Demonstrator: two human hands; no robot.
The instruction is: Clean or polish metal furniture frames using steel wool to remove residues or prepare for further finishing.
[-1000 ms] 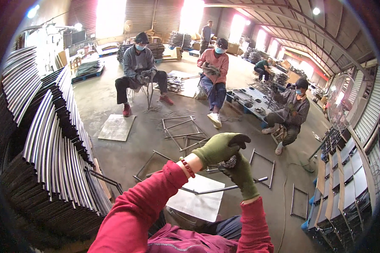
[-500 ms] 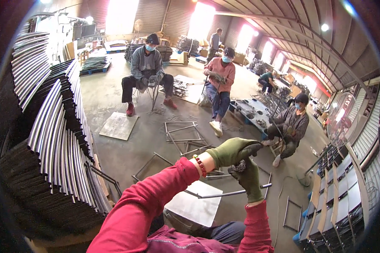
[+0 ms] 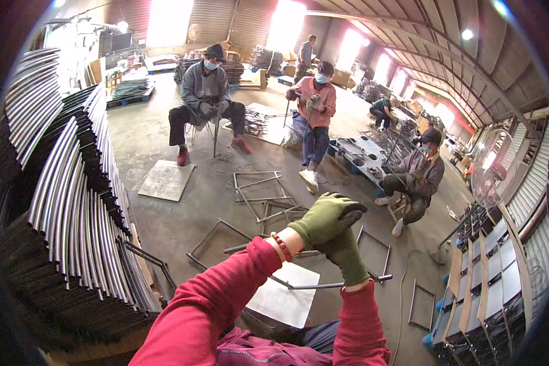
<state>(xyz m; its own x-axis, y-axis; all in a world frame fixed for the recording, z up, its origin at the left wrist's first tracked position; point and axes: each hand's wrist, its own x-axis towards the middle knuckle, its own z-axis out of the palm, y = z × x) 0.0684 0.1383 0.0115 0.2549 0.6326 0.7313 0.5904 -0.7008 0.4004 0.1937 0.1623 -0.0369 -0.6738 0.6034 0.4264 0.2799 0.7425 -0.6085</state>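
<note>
My left hand (image 3: 327,217), in an olive work glove with a dark grey palm, bends its fingers over my right hand. Below and partly behind it is my right hand (image 3: 346,255) in a matching glove, its fingers hidden by the left. The two gloves touch; what lies between them, if anything, cannot be made out. A beaded red bracelet (image 3: 281,247) circles my left wrist. Just under the hands a bent metal tube (image 3: 332,285) crosses over a pale square board (image 3: 283,300). Several tube frames (image 3: 263,186) lie on the floor beyond.
Stacked curved metal tubes (image 3: 73,213) rise at my left. Another square board (image 3: 166,180) lies ahead. Seated co-workers (image 3: 206,91) face me across the floor. A low blue pallet (image 3: 360,155) holds metal parts. Stacked panels (image 3: 494,274) and a fan (image 3: 491,174) stand at right.
My left hand has moved slightly left and down over the right, covering a dark, grainy patch seen at the right hand's fingers before. The view has shifted a little. One co-worker has raised a hand.
</note>
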